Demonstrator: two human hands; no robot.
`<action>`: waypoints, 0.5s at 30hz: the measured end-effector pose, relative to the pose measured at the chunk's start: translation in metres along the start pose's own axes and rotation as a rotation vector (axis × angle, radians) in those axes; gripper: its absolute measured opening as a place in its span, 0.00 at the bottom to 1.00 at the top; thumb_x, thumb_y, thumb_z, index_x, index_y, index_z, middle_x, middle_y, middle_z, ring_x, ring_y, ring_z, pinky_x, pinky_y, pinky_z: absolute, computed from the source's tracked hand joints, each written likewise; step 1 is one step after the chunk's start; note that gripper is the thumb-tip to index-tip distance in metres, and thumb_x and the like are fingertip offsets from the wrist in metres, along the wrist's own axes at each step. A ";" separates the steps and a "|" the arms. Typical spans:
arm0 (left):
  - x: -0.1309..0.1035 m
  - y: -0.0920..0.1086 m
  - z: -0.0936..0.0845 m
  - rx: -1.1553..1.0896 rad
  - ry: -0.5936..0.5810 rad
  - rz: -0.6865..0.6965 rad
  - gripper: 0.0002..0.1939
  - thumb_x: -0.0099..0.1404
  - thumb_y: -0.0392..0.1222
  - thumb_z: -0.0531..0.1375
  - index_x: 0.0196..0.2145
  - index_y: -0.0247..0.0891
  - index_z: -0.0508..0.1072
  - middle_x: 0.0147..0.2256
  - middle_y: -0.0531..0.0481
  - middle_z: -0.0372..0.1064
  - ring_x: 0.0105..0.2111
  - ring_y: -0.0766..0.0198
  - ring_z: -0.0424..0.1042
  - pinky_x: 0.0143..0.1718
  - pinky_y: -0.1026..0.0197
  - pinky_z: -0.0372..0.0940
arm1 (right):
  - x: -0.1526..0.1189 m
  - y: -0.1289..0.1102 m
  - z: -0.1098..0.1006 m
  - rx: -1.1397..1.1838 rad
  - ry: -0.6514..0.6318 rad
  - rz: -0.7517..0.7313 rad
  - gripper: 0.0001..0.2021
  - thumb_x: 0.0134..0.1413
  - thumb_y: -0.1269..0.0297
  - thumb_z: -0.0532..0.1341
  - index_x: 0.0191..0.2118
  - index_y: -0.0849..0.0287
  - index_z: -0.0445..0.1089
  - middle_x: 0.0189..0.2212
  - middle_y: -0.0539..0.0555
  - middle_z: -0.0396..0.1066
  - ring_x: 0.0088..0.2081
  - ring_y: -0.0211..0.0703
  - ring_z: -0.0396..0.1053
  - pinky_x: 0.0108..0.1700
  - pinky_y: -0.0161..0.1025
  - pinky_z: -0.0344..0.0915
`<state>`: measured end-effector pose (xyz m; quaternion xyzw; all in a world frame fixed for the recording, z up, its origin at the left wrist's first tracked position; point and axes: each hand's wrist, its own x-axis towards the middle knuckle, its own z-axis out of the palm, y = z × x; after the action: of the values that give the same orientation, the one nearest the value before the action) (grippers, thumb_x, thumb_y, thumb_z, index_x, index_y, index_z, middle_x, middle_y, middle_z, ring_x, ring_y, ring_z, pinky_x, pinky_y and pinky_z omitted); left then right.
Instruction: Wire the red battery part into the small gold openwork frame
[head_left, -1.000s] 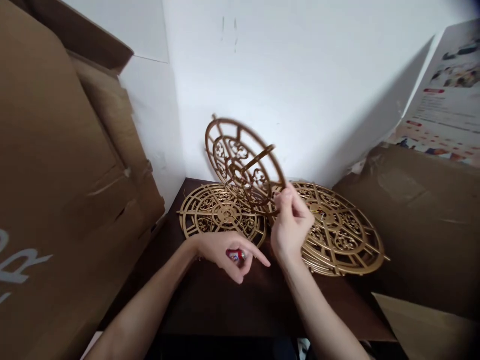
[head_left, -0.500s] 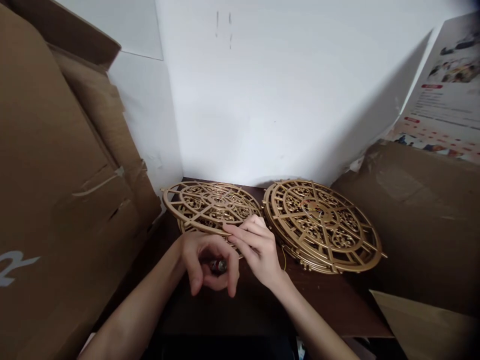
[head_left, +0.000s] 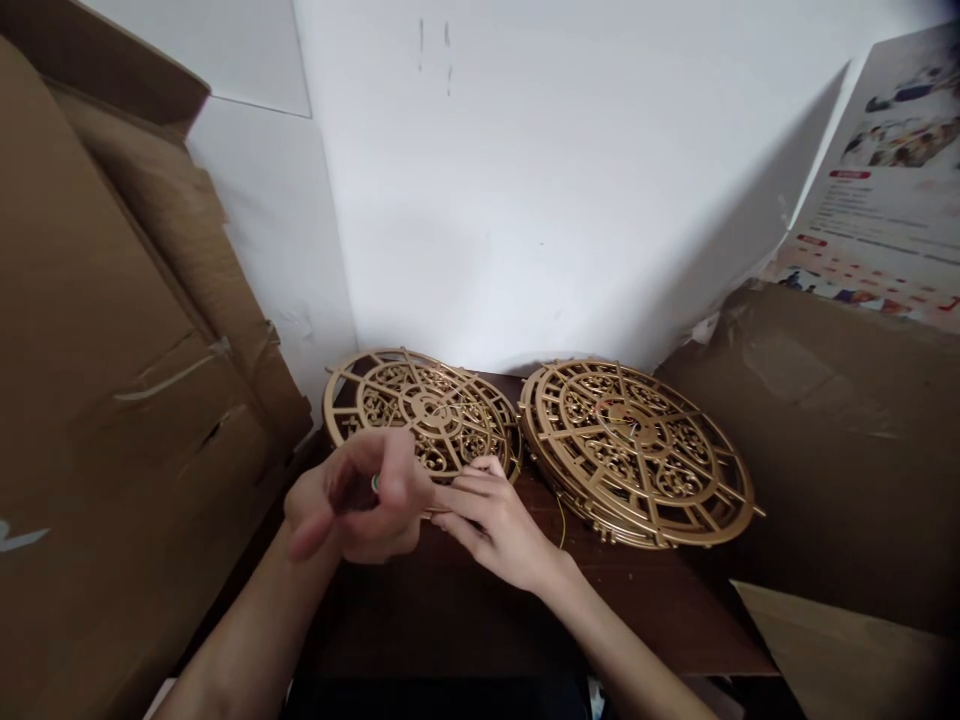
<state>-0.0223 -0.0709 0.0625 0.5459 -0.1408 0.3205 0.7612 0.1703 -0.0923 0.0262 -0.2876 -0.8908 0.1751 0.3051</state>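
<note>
My left hand (head_left: 367,500) is raised in front of the left stack, its fingers curled around a small battery (head_left: 376,483) of which only one end shows in the palm. Just right of it, my right hand (head_left: 487,515) pinches the near rim of a gold openwork clock dial (head_left: 424,408). That round frame has scrollwork panels and thin wires at its centre, and it lies on the left pile. A second pile of the same gold dials (head_left: 637,450) sits to the right, apart from both hands.
A dark brown table (head_left: 637,610) carries both piles. A yellow wire (head_left: 562,522) hangs between them. Cardboard walls stand at left (head_left: 112,400) and right (head_left: 847,450), with a white panel (head_left: 555,200) behind and a printed sheet (head_left: 885,190) at upper right.
My left hand has moved left and up, turning so the battery is mostly hidden. The left dial's far side has risen while its near edge dropped; my right hand has shifted slightly left.
</note>
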 end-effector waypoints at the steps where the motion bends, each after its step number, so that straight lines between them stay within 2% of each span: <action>1: 0.000 0.004 0.006 0.059 0.098 0.057 0.23 0.49 0.62 0.66 0.39 0.48 0.75 0.12 0.61 0.47 0.08 0.74 0.46 0.08 0.69 0.49 | -0.001 0.001 0.002 -0.028 -0.032 -0.007 0.14 0.64 0.65 0.56 0.54 0.52 0.69 0.31 0.51 0.73 0.35 0.40 0.67 0.49 0.44 0.58; 3: 0.003 0.014 0.017 0.222 0.263 0.012 0.19 0.57 0.58 0.62 0.42 0.47 0.73 0.15 0.61 0.50 0.10 0.75 0.45 0.10 0.71 0.48 | -0.004 0.005 0.007 -0.076 -0.095 -0.025 0.13 0.64 0.66 0.56 0.50 0.51 0.71 0.30 0.51 0.73 0.37 0.41 0.67 0.50 0.45 0.57; 6: 0.010 0.021 0.022 0.674 0.510 -0.362 0.15 0.62 0.50 0.60 0.43 0.40 0.74 0.24 0.54 0.64 0.17 0.74 0.55 0.16 0.70 0.52 | -0.010 0.012 0.011 -0.068 -0.147 -0.020 0.12 0.63 0.67 0.57 0.50 0.50 0.72 0.31 0.51 0.73 0.39 0.43 0.66 0.52 0.46 0.57; 8: 0.011 0.016 0.011 1.035 0.656 -0.501 0.13 0.64 0.48 0.58 0.40 0.38 0.76 0.30 0.50 0.70 0.24 0.70 0.61 0.22 0.68 0.56 | -0.014 0.014 0.009 -0.029 -0.124 0.004 0.12 0.62 0.63 0.59 0.49 0.51 0.72 0.31 0.52 0.73 0.41 0.44 0.65 0.52 0.46 0.59; 10: 0.008 0.005 -0.008 1.351 0.801 -0.557 0.12 0.63 0.46 0.57 0.36 0.37 0.77 0.33 0.48 0.73 0.29 0.65 0.65 0.28 0.64 0.59 | -0.018 0.014 0.005 0.047 -0.029 0.029 0.09 0.61 0.61 0.60 0.44 0.54 0.75 0.36 0.54 0.74 0.44 0.44 0.65 0.50 0.45 0.60; 12: 0.003 -0.006 -0.029 1.542 0.844 -0.637 0.12 0.63 0.44 0.56 0.32 0.36 0.77 0.33 0.47 0.73 0.32 0.61 0.68 0.32 0.61 0.60 | -0.019 0.013 0.000 0.156 0.121 0.055 0.08 0.61 0.62 0.60 0.36 0.57 0.75 0.39 0.55 0.73 0.44 0.44 0.66 0.48 0.43 0.62; 15: 0.002 -0.016 -0.053 1.610 0.841 -0.685 0.12 0.63 0.43 0.55 0.33 0.37 0.78 0.34 0.47 0.74 0.34 0.60 0.69 0.35 0.60 0.60 | -0.013 0.013 -0.004 0.341 0.341 0.164 0.18 0.62 0.67 0.57 0.21 0.59 0.69 0.30 0.54 0.71 0.36 0.42 0.67 0.40 0.41 0.62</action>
<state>-0.0173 -0.0250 0.0323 0.7558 0.5708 0.2508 0.2001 0.1867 -0.0896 0.0176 -0.3285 -0.7579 0.2957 0.4798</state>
